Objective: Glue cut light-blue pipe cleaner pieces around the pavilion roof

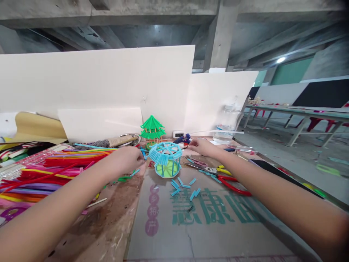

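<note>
My left hand (130, 160) is closed, its fingertips pinched at a short blue pipe-cleaner piece (144, 154), left of a small blue pavilion model (167, 154). The model has a ring-shaped, spoked roof frame, partly covered with blue strips on its left side, blue posts and a yellow-green base. Behind the model, my right hand (203, 147) reaches beside a dark blue glue gun (182, 139); its fingers are slightly apart, with nothing visible in them. Several cut blue pipe-cleaner pieces (187, 183) lie in front of the model on the printed board (163, 240).
A green tiered pagoda model (152, 129) stands behind. Red-handled pliers (234, 185) and yellow-handled cutters (222, 170) lie at the right. Bundles of coloured pipe cleaners (62, 171) cover the left. A small digital timer (179, 134) and a plastic water bottle (227, 123) stand at the back.
</note>
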`<state>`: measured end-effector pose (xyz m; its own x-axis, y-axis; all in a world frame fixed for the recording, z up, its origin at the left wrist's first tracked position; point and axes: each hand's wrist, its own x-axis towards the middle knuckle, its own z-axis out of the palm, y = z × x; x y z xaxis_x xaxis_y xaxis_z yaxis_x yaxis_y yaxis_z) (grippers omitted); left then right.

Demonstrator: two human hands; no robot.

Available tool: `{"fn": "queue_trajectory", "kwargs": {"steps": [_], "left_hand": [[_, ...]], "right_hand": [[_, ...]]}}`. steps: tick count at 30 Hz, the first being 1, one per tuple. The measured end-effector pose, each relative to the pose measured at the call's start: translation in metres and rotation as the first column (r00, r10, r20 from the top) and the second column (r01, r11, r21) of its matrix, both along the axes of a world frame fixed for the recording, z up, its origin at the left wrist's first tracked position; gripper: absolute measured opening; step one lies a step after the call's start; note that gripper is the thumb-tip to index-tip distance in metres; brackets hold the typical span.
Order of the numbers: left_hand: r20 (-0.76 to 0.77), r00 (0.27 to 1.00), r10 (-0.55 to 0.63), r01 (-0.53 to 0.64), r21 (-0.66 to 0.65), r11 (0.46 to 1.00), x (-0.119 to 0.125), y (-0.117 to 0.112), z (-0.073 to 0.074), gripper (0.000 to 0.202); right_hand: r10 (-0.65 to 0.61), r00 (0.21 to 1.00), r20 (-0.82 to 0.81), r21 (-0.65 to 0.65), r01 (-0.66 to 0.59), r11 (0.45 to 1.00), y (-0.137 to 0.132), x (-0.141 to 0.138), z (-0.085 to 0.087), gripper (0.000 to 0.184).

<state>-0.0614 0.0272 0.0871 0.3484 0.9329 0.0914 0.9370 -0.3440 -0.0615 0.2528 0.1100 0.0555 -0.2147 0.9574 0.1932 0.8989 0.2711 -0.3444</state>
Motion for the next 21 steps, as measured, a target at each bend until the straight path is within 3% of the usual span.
{"fn": "queue_trajectory", "kwargs": {"steps": [3, 5, 8, 12, 16, 21], "left_hand": [[0.139, 0.990, -0.031, 0.033, -0.012, 0.999, 0.003, 0.001, -0.041, 0.026], [0.326, 0.937, -0.124, 0.123, 0.024, 0.992, 0.005, 0.007, -0.065, 0.032], [0.499, 0.854, -0.147, 0.151, 0.034, 0.988, 0.009, 0.018, -0.090, 0.044], [0.551, 0.797, -0.249, 0.228, 0.108, 0.968, 0.011, 0.023, -0.100, 0.046], [0.496, 0.817, -0.293, 0.261, 0.135, 0.956, 0.013, 0.020, -0.101, 0.029], [0.498, 0.806, -0.321, 0.296, 0.131, 0.946, 0.016, 0.015, -0.101, 0.023]], "right_hand": [[-0.073, 0.997, 0.009, 0.023, 0.073, 0.997, 0.024, 0.014, -0.012, 0.035], [-0.119, 0.993, 0.009, 0.019, 0.119, 0.993, 0.040, 0.021, -0.020, 0.046], [-0.142, 0.990, -0.004, -0.022, 0.141, 0.990, 0.058, 0.024, -0.027, 0.054], [-0.116, 0.992, -0.042, -0.101, 0.111, 0.989, 0.068, 0.019, -0.032, 0.050], [-0.161, 0.985, -0.061, -0.147, 0.151, 0.978, 0.076, 0.007, -0.036, 0.037], [-0.241, 0.967, -0.083, -0.147, 0.227, 0.963, 0.082, -0.004, -0.034, 0.036]]}}
